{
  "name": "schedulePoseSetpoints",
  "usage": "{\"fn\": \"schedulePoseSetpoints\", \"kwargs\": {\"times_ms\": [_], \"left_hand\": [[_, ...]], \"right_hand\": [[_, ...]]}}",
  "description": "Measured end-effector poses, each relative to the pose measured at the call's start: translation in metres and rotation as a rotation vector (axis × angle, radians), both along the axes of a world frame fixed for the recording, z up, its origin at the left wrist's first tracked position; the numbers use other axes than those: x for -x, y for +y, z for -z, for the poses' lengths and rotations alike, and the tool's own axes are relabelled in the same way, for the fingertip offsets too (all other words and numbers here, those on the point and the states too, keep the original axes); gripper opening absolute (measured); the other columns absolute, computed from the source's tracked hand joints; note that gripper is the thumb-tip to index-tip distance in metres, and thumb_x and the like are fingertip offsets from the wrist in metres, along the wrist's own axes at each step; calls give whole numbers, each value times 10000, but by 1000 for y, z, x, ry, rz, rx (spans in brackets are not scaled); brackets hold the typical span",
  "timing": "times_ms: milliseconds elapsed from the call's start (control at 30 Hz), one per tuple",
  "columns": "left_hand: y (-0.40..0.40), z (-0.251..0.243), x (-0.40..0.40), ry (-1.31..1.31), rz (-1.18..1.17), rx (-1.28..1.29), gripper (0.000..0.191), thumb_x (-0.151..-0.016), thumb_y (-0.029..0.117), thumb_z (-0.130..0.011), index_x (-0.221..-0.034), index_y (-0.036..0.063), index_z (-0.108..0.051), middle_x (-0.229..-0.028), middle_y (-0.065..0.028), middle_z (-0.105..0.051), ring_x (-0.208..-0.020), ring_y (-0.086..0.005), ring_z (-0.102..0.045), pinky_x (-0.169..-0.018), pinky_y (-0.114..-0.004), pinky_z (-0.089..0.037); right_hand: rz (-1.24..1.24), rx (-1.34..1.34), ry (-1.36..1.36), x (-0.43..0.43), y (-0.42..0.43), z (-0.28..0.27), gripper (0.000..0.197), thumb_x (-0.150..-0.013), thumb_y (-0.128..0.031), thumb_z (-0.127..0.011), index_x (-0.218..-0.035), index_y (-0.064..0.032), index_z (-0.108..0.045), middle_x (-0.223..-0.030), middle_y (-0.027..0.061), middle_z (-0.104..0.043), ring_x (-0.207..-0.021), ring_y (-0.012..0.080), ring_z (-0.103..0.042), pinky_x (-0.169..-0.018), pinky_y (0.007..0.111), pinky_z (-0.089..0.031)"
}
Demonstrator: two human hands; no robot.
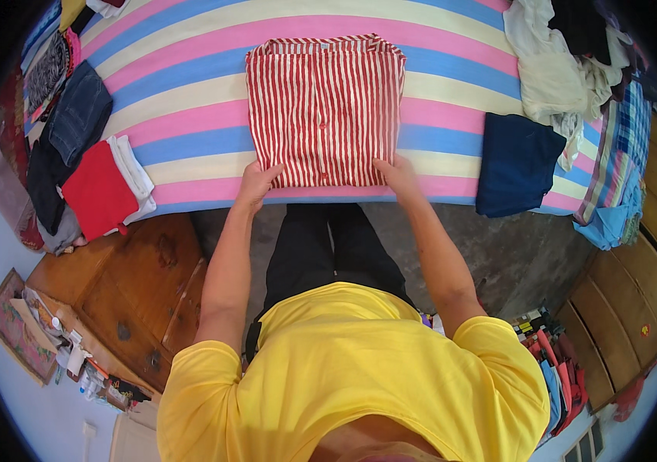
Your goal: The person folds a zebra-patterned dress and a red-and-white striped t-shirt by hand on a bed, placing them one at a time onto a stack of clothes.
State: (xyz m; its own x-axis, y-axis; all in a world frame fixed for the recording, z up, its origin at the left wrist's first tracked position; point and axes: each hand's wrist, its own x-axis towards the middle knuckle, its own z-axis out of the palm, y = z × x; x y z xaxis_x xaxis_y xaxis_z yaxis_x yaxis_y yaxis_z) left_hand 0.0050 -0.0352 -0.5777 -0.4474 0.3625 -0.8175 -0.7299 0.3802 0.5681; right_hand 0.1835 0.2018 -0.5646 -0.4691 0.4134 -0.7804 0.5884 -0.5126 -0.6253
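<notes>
A red-and-white striped buttoned shirt [340,98], folded into a rough rectangle, lies on a bed or table covered with a striped sheet [190,92]. Its collar end points away from me. My left hand [258,180] grips the near left corner, thumb on top of the cloth and the other fingers hidden beneath. At the near right corner, my right hand [399,175] pinches the edge in the same way. A few red buttons run down the middle of the shirt.
Folded red [100,187] and white [132,173] garments, jeans [80,112] and other clothes lie at the left. Folded navy cloth [516,164] and a heap of pale clothes [553,75] lie at the right. Wooden furniture [132,289] stands at the lower left, a wooden cabinet [623,312] at the lower right.
</notes>
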Motion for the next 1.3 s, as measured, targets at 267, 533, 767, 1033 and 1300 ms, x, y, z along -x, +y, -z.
{"fn": "schedulePoseSetpoints", "kwargs": {"times_ms": [267,533,767,1033,1300], "left_hand": [[-15,-2,4,52,238,97,325,-746,68,-637,-1044,-52,-586,-965,-126,-650,-787,-161,-628,-715,-304,-492],[-18,6,9,119,486,222,301,-684,91,-654,-947,-54,-626,-848,-133,-666,-728,-190,-644,-663,-317,-500],[-13,11,17,227,635,340,319,-643,161,-689,-889,-36,-645,-798,-175,-658,-719,-263,-647,-683,-351,-501],[34,-30,-11,1366,690,443,518,-755,377,-644,-1196,132,-524,-1218,-131,-491,-1134,-323,-453,-918,-439,-376],[48,-18,-17,1290,1178,214,670,-769,455,-606,-1342,194,-377,-1409,-86,-296,-1303,-315,-251,-993,-548,-232]], "right_hand": [[-191,31,-114,-26,9,6,270,-825,-150,-566,-1029,22,-613,-909,67,-653,-743,113,-588,-665,275,-465],[-297,16,-226,-22,15,11,265,-792,-177,-574,-937,32,-645,-843,65,-658,-716,116,-588,-650,278,-462],[-384,-140,-296,-47,23,39,306,-780,-250,-600,-930,13,-646,-851,137,-665,-762,220,-626,-690,340,-472],[-457,-1270,128,31,13,-8,419,-763,-326,-651,-1119,-123,-564,-1147,107,-545,-1094,318,-493,-874,418,-402],[-907,-1269,276,48,34,8,469,-769,-277,-654,-1200,-146,-522,-1304,112,-433,-1222,327,-377,-964,486,-321]]}}
